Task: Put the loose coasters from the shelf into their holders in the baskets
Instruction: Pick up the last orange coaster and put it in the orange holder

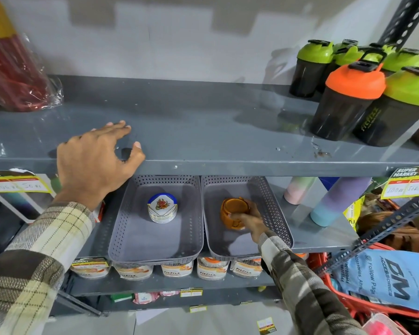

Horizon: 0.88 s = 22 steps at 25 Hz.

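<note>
Two grey perforated baskets sit side by side on the lower shelf. In the left basket (121,238) stands a white holder of floral coasters (162,209) with a blue top edge, upright. The right basket (273,204) holds an orange-brown coaster holder (232,210) filled with coasters, and my right hand (248,220) grips its front side. My left hand (97,160) rests over the front edge of the upper grey shelf (203,131), fingers spread, holding nothing. No loose coasters show on that shelf.
Shaker bottles with green and orange lids (353,93) crowd the upper shelf's right end. A red wrapped item (15,78) stands at its left. Pastel bottles (334,204) stand right of the baskets. Tubs (174,269) sit below them. A red basket with a blue bag (385,281) is lower right.
</note>
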Each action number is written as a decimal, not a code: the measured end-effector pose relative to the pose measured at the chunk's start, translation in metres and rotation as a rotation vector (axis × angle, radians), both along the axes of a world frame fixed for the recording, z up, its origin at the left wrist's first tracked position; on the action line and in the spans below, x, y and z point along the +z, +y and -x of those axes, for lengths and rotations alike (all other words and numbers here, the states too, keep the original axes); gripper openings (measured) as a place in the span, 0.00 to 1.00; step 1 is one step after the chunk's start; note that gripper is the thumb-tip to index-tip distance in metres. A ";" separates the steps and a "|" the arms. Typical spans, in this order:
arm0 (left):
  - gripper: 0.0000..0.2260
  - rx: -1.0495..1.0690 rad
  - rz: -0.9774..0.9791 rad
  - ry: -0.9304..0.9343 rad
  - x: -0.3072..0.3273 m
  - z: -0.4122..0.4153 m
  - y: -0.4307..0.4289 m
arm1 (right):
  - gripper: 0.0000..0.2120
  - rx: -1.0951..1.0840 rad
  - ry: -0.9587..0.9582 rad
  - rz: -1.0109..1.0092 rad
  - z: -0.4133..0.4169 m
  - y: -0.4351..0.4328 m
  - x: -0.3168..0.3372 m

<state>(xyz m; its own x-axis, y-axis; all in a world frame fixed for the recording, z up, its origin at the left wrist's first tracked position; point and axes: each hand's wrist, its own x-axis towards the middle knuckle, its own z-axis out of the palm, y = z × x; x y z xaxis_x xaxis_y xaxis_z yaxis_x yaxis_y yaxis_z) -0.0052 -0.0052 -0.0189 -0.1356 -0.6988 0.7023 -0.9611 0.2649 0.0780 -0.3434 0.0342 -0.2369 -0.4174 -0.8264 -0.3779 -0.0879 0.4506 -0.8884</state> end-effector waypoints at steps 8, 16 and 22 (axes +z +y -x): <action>0.23 -0.013 0.041 0.000 -0.001 0.001 0.000 | 0.38 0.095 0.365 -0.111 -0.004 -0.001 0.012; 0.23 -0.005 0.044 0.004 -0.001 0.000 -0.002 | 0.39 0.157 0.464 -0.276 0.002 -0.019 0.000; 0.23 -0.003 0.073 0.009 -0.001 0.001 0.000 | 0.38 0.285 0.673 -0.310 0.002 -0.037 0.007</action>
